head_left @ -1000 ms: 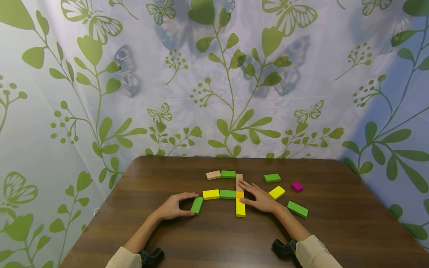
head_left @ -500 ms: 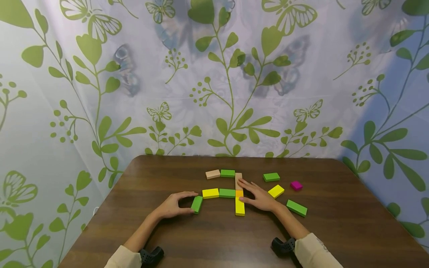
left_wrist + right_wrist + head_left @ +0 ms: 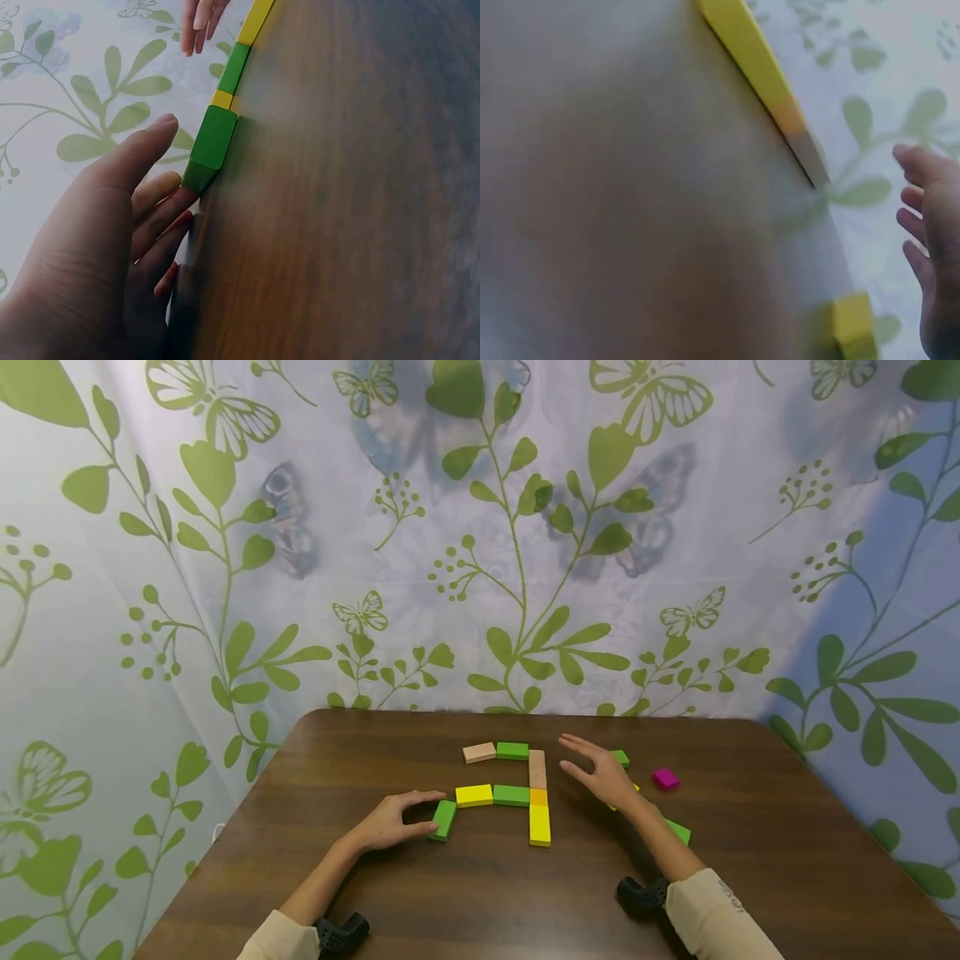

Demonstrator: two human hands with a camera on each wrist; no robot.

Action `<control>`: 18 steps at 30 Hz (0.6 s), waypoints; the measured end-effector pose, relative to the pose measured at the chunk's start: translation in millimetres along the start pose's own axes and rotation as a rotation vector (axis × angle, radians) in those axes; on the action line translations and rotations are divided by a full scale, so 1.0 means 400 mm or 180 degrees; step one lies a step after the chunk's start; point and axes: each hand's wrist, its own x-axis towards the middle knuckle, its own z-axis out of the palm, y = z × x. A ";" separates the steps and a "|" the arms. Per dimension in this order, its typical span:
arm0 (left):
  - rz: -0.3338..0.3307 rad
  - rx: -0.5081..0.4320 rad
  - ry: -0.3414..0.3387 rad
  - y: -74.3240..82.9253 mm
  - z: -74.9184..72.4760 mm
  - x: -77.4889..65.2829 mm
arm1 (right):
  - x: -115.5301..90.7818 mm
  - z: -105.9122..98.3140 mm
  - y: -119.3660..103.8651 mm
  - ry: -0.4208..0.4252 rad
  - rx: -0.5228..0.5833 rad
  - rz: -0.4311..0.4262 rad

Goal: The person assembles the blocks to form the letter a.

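My left hand [image 3: 386,823] is beside a green block [image 3: 444,821] at the left end of the arrangement. In the left wrist view, the thumb stands apart from this green block [image 3: 215,139], while a fingertip lies close to its near end; contact is unclear. To the right of it run a yellow block [image 3: 474,796] and another green block [image 3: 512,796]. They lead to an upright column: a plain wooden block [image 3: 537,768] above, a yellow block [image 3: 539,827] below, and a small orange patch between. My right hand [image 3: 603,777] hovers right of the column, fingers extended, holding nothing.
A plain block [image 3: 479,752] and a green block [image 3: 513,751] form a row farther back. Loose on the right lie a magenta block [image 3: 665,778] and green blocks, one [image 3: 678,832] partly behind my right forearm. A patterned curtain [image 3: 480,568] hangs behind the brown table [image 3: 480,893].
My right hand has let go of the column and moved up and to the right, now partly covering loose blocks. The left hand and the arranged blocks stay about where they were.
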 end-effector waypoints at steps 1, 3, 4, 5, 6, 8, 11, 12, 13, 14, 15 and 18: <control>-0.0003 -0.0013 -0.0010 0.000 0.000 0.000 | 0.003 -0.015 0.011 0.0049 -0.0056 0.0061; -0.0011 -0.0021 -0.0018 0.000 -0.001 0.000 | 0.006 -0.043 0.033 0.0055 -0.0125 0.0228; -0.0012 -0.0019 -0.0014 0.000 0.000 0.000 | 0.005 -0.056 0.047 0.0016 -0.0178 0.0340; -0.0024 -0.0030 -0.0011 0.001 -0.001 -0.001 | 0.004 -0.068 0.058 -0.0063 -0.0242 0.0441; -0.0030 -0.0031 0.0006 0.001 0.000 -0.001 | 0.003 -0.078 0.067 -0.0177 -0.0289 0.0531; -0.0036 -0.0036 0.0031 0.000 0.000 -0.003 | 0.002 -0.096 0.084 -0.0415 -0.0364 0.0708; -0.0019 -0.0030 0.0043 -0.003 0.001 -0.001 | -0.001 -0.118 0.098 -0.0741 -0.0490 0.0895; -0.0012 -0.0038 0.0037 -0.004 0.002 -0.001 | -0.002 -0.123 0.100 -0.0810 -0.0519 0.0957; -0.0001 -0.0034 0.0029 -0.006 0.003 0.000 | -0.004 -0.128 0.102 -0.0857 -0.0539 0.1028; 0.0008 -0.0023 0.0023 -0.007 0.004 0.001 | -0.005 -0.132 0.104 -0.0896 -0.0580 0.1069; 0.0012 -0.0019 0.0020 -0.009 0.004 0.002 | -0.007 -0.134 0.106 -0.0926 -0.0620 0.1103; 0.0025 -0.0020 0.0041 -0.014 0.006 0.005 | -0.010 -0.135 0.111 -0.0906 -0.0744 0.1115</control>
